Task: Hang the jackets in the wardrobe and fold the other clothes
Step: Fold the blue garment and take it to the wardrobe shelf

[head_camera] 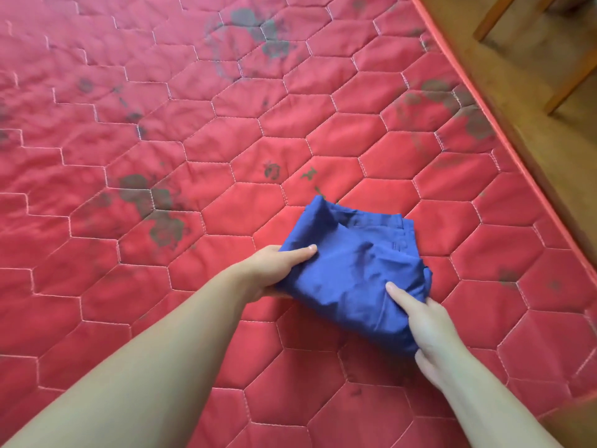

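Note:
A blue garment [352, 253], folded into a small thick bundle with a waistband and belt loop showing on top, lies on the red quilted mattress [193, 124]. My left hand [274, 270] grips the bundle's left edge, thumb on top and fingers tucked underneath. My right hand [423, 324] grips its near right corner, one finger stretched across the top and the thumb below the edge. No jacket or wardrobe is in view.
The mattress fills most of the view and carries dark stains. Its piped edge [484, 101] runs diagonally at the right. Beyond it lies a wooden floor [523, 92] with wooden furniture legs [568, 82] at the top right.

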`<state>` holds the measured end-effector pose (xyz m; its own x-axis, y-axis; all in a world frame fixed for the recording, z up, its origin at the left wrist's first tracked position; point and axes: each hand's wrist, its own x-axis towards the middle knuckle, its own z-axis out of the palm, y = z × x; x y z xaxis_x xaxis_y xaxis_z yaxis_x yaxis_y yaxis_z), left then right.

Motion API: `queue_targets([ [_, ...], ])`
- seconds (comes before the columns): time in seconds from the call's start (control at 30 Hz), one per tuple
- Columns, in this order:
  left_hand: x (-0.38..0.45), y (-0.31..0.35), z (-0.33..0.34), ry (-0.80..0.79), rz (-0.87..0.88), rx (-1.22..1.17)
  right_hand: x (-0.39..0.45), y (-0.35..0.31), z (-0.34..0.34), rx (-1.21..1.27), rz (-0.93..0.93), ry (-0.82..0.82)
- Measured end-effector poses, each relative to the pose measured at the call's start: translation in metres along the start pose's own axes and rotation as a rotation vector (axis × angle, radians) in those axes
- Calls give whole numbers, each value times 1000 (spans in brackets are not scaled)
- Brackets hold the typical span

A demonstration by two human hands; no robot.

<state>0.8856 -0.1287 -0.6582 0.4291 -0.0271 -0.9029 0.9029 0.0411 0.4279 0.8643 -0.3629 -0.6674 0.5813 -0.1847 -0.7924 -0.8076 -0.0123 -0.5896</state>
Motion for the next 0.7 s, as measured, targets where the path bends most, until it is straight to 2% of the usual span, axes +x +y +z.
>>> queue_targets([
  [0.2,-67,23,-34,-27,212,-269,-40,-72,26,-135,-349,-98],
  [0.37,-205,76,-102,-54,435,-336,-145,-186,72,-180,-590,-343],
  [0.43,-274,97,-129,25,511,-380,-202,-232,95,-186,-666,-420],
  [0.53,-372,118,-160,243,646,-483,-288,-288,131,-175,-746,-507],
  [0.7,-522,106,-189,572,790,-647,-427,-337,178,-201,-799,-703],
])
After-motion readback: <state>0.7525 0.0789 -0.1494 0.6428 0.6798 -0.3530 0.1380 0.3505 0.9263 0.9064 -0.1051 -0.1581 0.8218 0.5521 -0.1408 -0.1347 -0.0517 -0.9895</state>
